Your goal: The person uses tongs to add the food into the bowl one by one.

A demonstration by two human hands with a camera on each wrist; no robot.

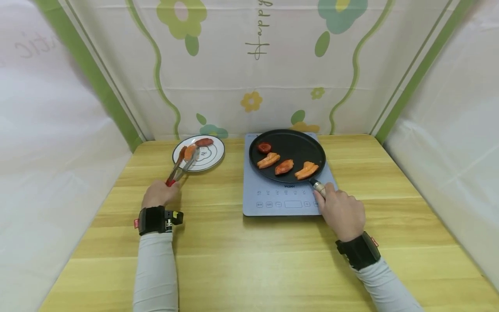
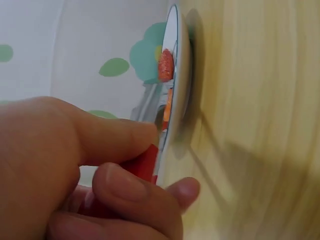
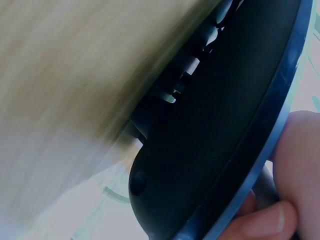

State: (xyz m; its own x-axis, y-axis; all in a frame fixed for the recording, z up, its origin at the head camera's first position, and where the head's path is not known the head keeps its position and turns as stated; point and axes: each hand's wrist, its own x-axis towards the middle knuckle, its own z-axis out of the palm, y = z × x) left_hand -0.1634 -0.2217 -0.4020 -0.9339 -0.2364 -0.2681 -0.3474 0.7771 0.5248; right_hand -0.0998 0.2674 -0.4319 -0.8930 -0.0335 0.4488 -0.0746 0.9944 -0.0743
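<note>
My left hand (image 1: 160, 195) grips metal tongs with red handles (image 1: 170, 182), their tips reaching over the white plate (image 1: 210, 162) with a dark rim. Between the tong arms lies an orange food piece (image 1: 189, 152); I cannot tell whether they squeeze it. A reddish sausage-like piece (image 1: 204, 142) rests toward the plate's far side. My right hand (image 1: 344, 213) holds the handle (image 1: 319, 188) of a black frying pan (image 1: 294, 145). In the pan are two orange slices (image 1: 268, 160), a reddish-brown oval piece (image 1: 284, 167) and a dark red round piece (image 1: 264, 147).
Under the pan is a flat grey-blue induction cooker (image 1: 269, 210), its button panel facing me and its dark underside (image 3: 215, 115) filling the right wrist view. The wooden table (image 1: 218, 260) is closed in by a flowered cloth (image 1: 218, 73) at the back and white sheets at both sides.
</note>
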